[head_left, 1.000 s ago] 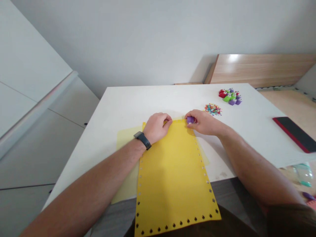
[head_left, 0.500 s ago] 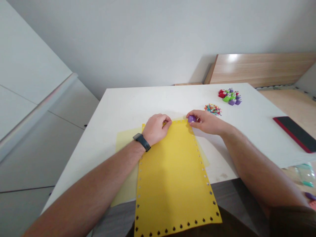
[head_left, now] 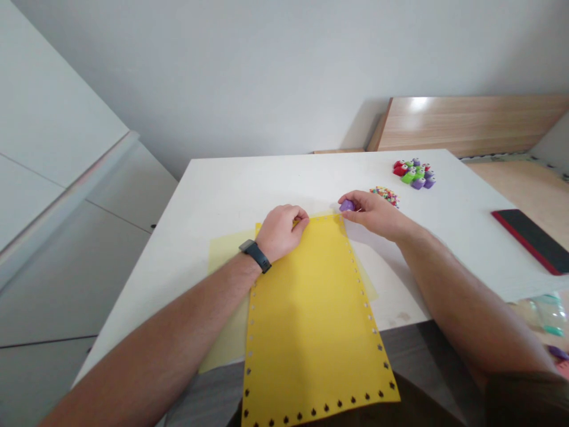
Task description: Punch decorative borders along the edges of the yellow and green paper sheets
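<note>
A yellow sheet of paper (head_left: 311, 308) with small shapes punched along its edges lies partly on the table, its near end hanging past the table edge. My left hand (head_left: 283, 233), with a dark watch on the wrist, pinches the far edge of this sheet. In my right hand (head_left: 371, 212) is a purple craft punch (head_left: 347, 205), held at the sheet's far right corner. Whether the punch still touches the paper I cannot tell. Under the yellow sheet lies a paler yellow sheet (head_left: 226, 320).
A pile of colourful paper cut-outs (head_left: 387, 194) lies just beyond my right hand. Several red, green and purple craft punches (head_left: 415, 173) stand grouped farther back. At the right of the white table (head_left: 249, 184) is a dark phone-like object with a red edge (head_left: 533, 240).
My right hand has lifted slightly away from me with the purple punch, and the punch has tilted. My left hand and the yellow sheet stay in place.
</note>
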{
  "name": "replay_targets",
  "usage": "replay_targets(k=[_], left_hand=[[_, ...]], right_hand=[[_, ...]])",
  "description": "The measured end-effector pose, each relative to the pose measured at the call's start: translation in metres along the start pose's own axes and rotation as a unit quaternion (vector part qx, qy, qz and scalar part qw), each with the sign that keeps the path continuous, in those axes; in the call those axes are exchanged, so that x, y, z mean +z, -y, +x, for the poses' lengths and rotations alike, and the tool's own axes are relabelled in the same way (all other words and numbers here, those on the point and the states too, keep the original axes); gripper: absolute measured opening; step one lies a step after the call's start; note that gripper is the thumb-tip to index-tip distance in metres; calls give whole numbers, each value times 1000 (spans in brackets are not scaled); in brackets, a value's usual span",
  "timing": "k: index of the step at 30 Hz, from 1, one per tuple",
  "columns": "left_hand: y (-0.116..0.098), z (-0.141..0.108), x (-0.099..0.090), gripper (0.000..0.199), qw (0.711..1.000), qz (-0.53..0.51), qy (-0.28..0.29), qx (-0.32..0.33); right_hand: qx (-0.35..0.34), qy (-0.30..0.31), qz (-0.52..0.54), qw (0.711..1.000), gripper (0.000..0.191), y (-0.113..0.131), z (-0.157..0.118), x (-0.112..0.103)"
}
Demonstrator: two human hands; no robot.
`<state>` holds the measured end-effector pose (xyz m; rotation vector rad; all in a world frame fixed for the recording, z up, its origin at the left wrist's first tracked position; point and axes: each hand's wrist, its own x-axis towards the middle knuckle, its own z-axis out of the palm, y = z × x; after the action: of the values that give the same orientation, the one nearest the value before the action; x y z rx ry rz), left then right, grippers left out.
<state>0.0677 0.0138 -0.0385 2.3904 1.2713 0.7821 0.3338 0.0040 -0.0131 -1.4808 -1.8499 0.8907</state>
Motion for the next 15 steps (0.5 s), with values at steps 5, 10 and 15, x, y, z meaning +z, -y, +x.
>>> replay_targets(k=[5, 10, 15], left_hand=[[1, 0, 0, 14, 1000, -1, -2, 2], [1, 0, 1, 14, 1000, 3, 1, 0], [1, 0, 0, 15, 1000, 6, 2, 6]], right_hand=[[57, -35, 70, 995, 32, 5, 2, 3], [67, -24, 198, 978, 33, 10, 3, 3], [82, -7, 283, 956, 36, 17, 1, -1]])
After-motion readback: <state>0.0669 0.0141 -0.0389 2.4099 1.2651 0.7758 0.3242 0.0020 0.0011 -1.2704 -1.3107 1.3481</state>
